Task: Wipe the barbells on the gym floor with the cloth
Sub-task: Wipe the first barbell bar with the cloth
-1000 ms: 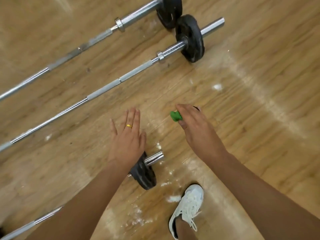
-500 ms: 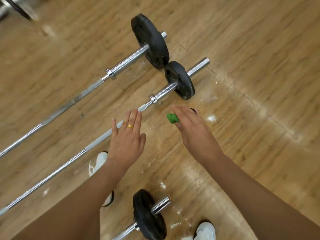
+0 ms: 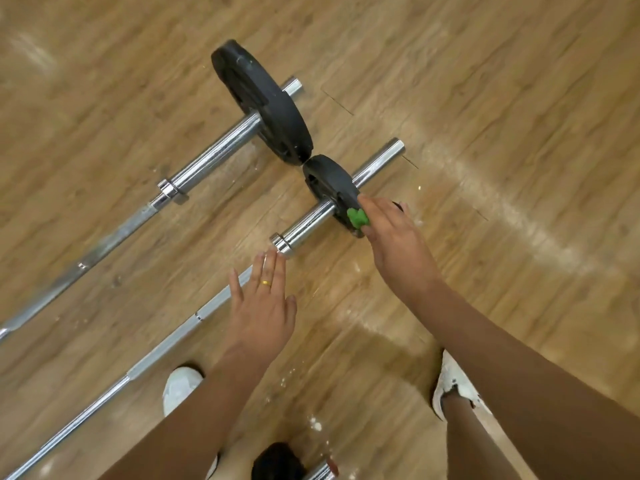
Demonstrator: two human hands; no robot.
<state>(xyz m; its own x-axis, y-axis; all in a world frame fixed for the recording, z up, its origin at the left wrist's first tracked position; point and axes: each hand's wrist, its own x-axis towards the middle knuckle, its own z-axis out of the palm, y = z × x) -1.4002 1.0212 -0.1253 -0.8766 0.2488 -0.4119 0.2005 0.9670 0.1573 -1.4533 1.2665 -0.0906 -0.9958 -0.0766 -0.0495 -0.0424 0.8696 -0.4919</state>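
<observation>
Cloth [image 3: 358, 218] is pinched in your right hand [image 3: 398, 244] at the middle barbell's [image 3: 304, 225] small plate [image 3: 325, 178] (seemingly to start wiping there), while your left hand [image 3: 263, 306] hovers flat and empty above the shaft [image 3: 180, 341].

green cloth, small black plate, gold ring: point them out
green cloth [image 3: 358, 218]: head view, the bunched part sticking out
small black plate [image 3: 329, 183]: head view, upper part of its face
gold ring [image 3: 266, 282]: head view, middle of the band

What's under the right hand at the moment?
The right hand grips a green cloth at the small black plate of the middle barbell. The hand covers most of the cloth and the plate's near rim, so whether they touch cannot be seen.
</observation>
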